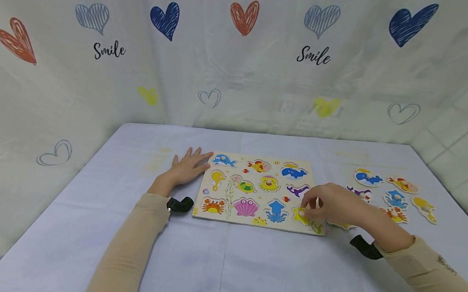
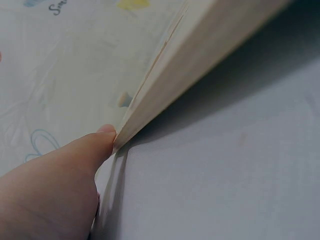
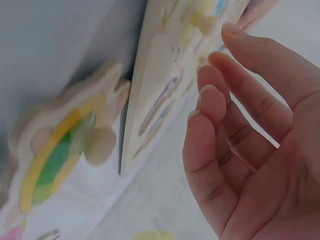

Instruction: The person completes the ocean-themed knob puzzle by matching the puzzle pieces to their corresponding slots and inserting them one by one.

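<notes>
A wooden puzzle board point(image 1: 236, 188) with painted sea animals lies flat on the table. My left hand point(image 1: 187, 169) rests beside its left edge with fingers spread, and the thumb point(image 2: 97, 145) touches that edge. Over the lower right corner is my right hand point(image 1: 334, 202), close to the yellow starfish piece point(image 1: 301, 216). In the right wrist view, the starfish's wooden knob point(image 3: 205, 23) stands just off the thumb and index fingertips, a gap between them; the fingers are loosely bent. A green and yellow turtle piece point(image 3: 60, 160) lies by the board, partly hidden under the right hand in the head view.
Right of the board lie several loose pieces: a blue whale point(image 1: 368, 178), a red and yellow fish point(image 1: 403, 185), a purple fish point(image 1: 364, 195), a blue squid point(image 1: 395, 199), a crab point(image 1: 395, 214) and a yellow seahorse point(image 1: 424, 210). A heart-printed curtain point(image 1: 266, 74) hangs behind the table.
</notes>
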Demonstrator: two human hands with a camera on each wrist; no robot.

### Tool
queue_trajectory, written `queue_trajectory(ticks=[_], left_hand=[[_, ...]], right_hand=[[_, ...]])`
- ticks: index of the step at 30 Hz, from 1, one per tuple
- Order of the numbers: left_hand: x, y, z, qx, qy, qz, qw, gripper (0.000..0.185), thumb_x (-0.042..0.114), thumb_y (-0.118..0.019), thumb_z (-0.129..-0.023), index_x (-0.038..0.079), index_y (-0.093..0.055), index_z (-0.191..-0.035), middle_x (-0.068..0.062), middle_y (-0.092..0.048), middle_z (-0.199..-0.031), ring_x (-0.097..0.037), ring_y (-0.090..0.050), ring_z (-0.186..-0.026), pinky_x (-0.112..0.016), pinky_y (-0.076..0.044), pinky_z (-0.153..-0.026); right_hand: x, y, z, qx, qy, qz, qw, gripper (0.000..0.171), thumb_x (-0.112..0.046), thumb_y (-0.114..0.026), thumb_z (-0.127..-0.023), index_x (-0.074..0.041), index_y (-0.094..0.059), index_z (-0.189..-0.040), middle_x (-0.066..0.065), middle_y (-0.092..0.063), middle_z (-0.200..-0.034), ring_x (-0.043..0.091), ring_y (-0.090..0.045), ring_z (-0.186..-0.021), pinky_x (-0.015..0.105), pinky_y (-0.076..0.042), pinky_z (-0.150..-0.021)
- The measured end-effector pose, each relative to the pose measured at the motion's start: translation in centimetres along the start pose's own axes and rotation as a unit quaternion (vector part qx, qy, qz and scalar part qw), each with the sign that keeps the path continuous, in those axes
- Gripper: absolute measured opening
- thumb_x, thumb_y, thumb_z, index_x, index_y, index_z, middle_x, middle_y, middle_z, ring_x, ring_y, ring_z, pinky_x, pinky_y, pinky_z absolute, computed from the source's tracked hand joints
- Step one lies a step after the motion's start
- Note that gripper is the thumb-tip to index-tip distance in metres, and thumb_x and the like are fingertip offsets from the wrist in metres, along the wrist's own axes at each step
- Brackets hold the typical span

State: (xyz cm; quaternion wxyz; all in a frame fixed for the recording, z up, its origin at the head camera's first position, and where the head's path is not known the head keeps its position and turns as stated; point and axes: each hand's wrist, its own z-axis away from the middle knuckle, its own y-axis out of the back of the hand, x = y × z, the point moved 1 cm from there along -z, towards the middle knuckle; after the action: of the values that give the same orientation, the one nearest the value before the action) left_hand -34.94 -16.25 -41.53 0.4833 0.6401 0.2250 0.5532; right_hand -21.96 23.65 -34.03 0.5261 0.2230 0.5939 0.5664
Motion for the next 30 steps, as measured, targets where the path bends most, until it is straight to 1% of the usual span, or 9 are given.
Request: queue_trajectory(ticks=[2, 8, 13, 17, 19, 23, 26, 30], left_hand=[[0.0, 0.0, 0.0, 0.0, -0.001, -0.001, 1.0, 0.061, 0.052, -0.042, -0.108, 0.028, -0.031, -0.163, -0.015, -0.007, -0.171, -0.038, 0.009, -0.155, -0.07, 0.012, -0.114], [0.0, 0.1, 0.0, 0.001, -0.001, -0.002, 1.0, 0.061, 0.052, -0.041, -0.108, 0.028, -0.031, -0.163, -0.014, -0.007, -0.171, -0.038, 0.009, -0.155, -0.07, 0.012, -0.114], [0.2, 0.1, 0.1, 0.0, -0.001, -0.003, 1.0, 0.061, 0.052, -0.041, -0.108, 0.027, -0.031, -0.163, -0.015, -0.008, -0.171, -0.039, 0.009, -0.155, -0.07, 0.012, -0.114], [0.2, 0.1, 0.1, 0.002, 0.0, -0.003, 1.0, 0.061, 0.051, -0.041, -0.108, 0.027, -0.031, -0.163, -0.015, -0.008, -0.171, -0.039, 0.008, -0.155, -0.07, 0.012, -0.114], [0.1, 0.0, 0.1, 0.003, 0.0, -0.002, 1.0, 0.061, 0.052, -0.041, -0.108, 0.028, -0.031, -0.163, -0.015, -0.008, -0.171, -0.039, 0.008, -0.155, -0.07, 0.012, -0.115], [0.1, -0.1, 0.0, 0.004, 0.0, -0.001, 1.0, 0.061, 0.053, -0.04, -0.108, 0.028, -0.031, -0.163, -0.014, -0.008, -0.171, -0.038, 0.009, -0.155, -0.07, 0.012, -0.114], [0.0, -0.2, 0.0, 0.005, -0.001, 0.0, 1.0, 0.061, 0.053, -0.04, -0.108, 0.028, -0.031, -0.163, -0.014, -0.008, -0.171, -0.038, 0.009, -0.155, -0.07, 0.012, -0.114], [0.0, -0.1, 0.1, 0.005, 0.0, -0.002, 1.0, 0.061, 0.053, -0.041, -0.108, 0.028, -0.031, -0.163, -0.014, -0.007, -0.171, -0.038, 0.009, -0.155, -0.07, 0.012, -0.114]], right_hand=[[0.4, 0.4, 0.1, 0.009, 0.004, -0.003, 1.0, 0.015, -0.025, -0.081, -0.09, -0.018, -0.077, -0.102, -0.006, -0.059, -0.081, 0.015, -0.053, -0.078, 0.028, -0.047, -0.062], [2.2, 1.7, 0.5, 0.051, 0.029, -0.02, 0.998, 0.016, -0.016, -0.078, -0.092, -0.012, -0.077, -0.107, -0.006, -0.062, -0.084, 0.016, -0.055, -0.078, 0.026, -0.05, -0.062], [3.7, 2.5, 0.8, 0.079, 0.031, -0.05, 0.995, 0.022, -0.01, -0.076, -0.093, -0.006, -0.076, -0.114, -0.005, -0.066, -0.092, 0.017, -0.056, -0.082, 0.024, -0.051, -0.064], [5.2, 3.1, 1.0, 0.118, 0.04, -0.058, 0.99, 0.022, -0.009, -0.075, -0.094, -0.003, -0.075, -0.115, -0.001, -0.071, -0.099, 0.017, -0.056, -0.081, 0.024, -0.05, -0.063], [6.0, 3.5, 1.0, 0.137, 0.032, -0.061, 0.988, 0.022, -0.01, -0.075, -0.095, -0.002, -0.074, -0.115, 0.002, -0.072, -0.101, 0.018, -0.056, -0.08, 0.024, -0.05, -0.063], [7.9, 4.2, 1.0, 0.161, -0.004, -0.072, 0.984, 0.024, -0.015, -0.072, -0.098, -0.002, -0.073, -0.118, 0.007, -0.07, -0.101, 0.023, -0.059, -0.083, 0.024, -0.052, -0.064], [9.2, 4.8, 1.1, 0.167, -0.021, -0.084, 0.982, 0.027, -0.017, -0.069, -0.1, 0.0, -0.071, -0.122, 0.013, -0.069, -0.102, 0.028, -0.062, -0.085, 0.027, -0.054, -0.068], [10.9, 5.5, 0.9, 0.17, -0.05, -0.09, 0.98, 0.034, -0.023, -0.065, -0.103, 0.001, -0.067, -0.127, 0.019, -0.068, -0.11, 0.033, -0.063, -0.091, 0.034, -0.056, -0.073]])
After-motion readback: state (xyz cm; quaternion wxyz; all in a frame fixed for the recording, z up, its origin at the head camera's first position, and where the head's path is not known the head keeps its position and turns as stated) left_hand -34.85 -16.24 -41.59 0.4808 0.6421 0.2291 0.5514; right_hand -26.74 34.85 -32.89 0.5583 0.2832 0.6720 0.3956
